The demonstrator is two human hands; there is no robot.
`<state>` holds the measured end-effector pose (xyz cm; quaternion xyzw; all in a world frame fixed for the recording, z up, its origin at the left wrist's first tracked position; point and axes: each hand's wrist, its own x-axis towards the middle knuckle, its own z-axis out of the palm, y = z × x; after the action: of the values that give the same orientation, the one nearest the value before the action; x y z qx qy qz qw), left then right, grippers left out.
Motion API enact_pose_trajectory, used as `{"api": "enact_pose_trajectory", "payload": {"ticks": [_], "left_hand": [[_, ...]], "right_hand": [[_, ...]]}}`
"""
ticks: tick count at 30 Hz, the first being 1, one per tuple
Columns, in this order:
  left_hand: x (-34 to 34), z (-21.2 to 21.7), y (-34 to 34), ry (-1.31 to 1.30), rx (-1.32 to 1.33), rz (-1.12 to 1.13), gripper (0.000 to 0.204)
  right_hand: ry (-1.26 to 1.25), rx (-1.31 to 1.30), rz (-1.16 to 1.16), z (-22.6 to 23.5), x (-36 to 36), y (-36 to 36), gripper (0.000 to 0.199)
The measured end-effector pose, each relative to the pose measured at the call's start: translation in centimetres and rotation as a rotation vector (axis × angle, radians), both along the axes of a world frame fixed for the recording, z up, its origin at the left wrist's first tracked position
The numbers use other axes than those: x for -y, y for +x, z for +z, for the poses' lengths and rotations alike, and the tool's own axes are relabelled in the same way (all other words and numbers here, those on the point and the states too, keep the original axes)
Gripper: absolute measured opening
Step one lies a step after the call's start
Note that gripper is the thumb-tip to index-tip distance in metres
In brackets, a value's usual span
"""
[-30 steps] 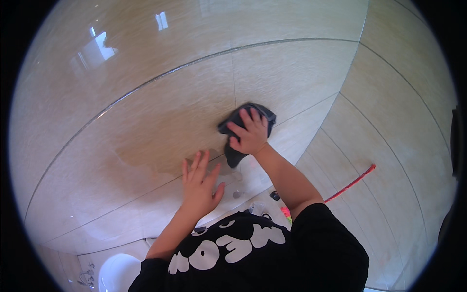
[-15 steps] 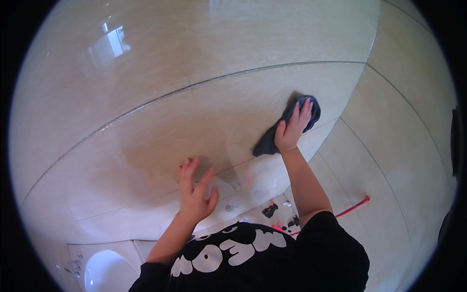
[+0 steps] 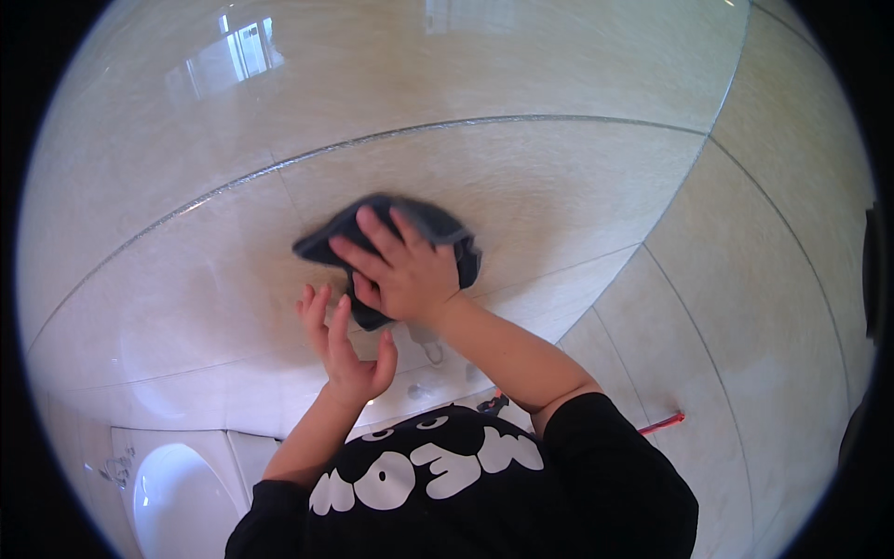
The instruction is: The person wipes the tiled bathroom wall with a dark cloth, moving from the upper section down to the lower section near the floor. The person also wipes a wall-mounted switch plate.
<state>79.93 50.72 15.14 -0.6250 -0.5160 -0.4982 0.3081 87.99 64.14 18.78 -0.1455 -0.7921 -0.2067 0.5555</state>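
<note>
My right hand (image 3: 402, 270) presses a dark grey cloth (image 3: 438, 226) flat against the glossy beige wall tiles (image 3: 559, 177), fingers spread over it. My left hand (image 3: 346, 347) rests open on the wall just below and left of the cloth, fingers apart and holding nothing. Both forearms rise from my black printed shirt (image 3: 466, 484) at the lower edge. Part of the cloth is hidden under my right palm.
A white toilet bowl (image 3: 177, 498) sits at the lower left. A red rod-like handle (image 3: 663, 424) lies on the floor at the lower right. The wall corner (image 3: 680, 186) runs down the right side, and a window reflection (image 3: 233, 56) shines on the upper tiles.
My right hand has swept the cloth leftward across the wall, from the right near the corner back toward the middle. My left hand stays flat on the wall below it.
</note>
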Motion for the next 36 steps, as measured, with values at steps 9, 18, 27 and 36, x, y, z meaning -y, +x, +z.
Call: {"api": "enact_pose_trajectory", "payload": {"ticks": [9, 18, 27, 36], "left_hand": [[-3.2, 1.8, 3.5, -0.09, -0.104, -0.007, 0.07], [-5.6, 0.8, 6.2, -0.198, -0.052, 0.055, 0.079], [-7.4, -0.6, 8.5, 0.029, 0.097, 0.029, 0.079], [-9.9, 0.3, 10.9, -0.114, -0.039, 0.023, 0.07]], "right_hand": [[-0.032, -0.078, -0.127, -10.4, -11.0, 12.6, 0.044], [-0.141, -0.376, -0.273, 4.4, -12.1, 14.5, 0.062], [0.028, -0.065, -0.051, 1.3, -7.2, 8.5, 0.049], [-0.018, -0.058, -0.102, -13.5, -14.6, 16.6, 0.036]]}}
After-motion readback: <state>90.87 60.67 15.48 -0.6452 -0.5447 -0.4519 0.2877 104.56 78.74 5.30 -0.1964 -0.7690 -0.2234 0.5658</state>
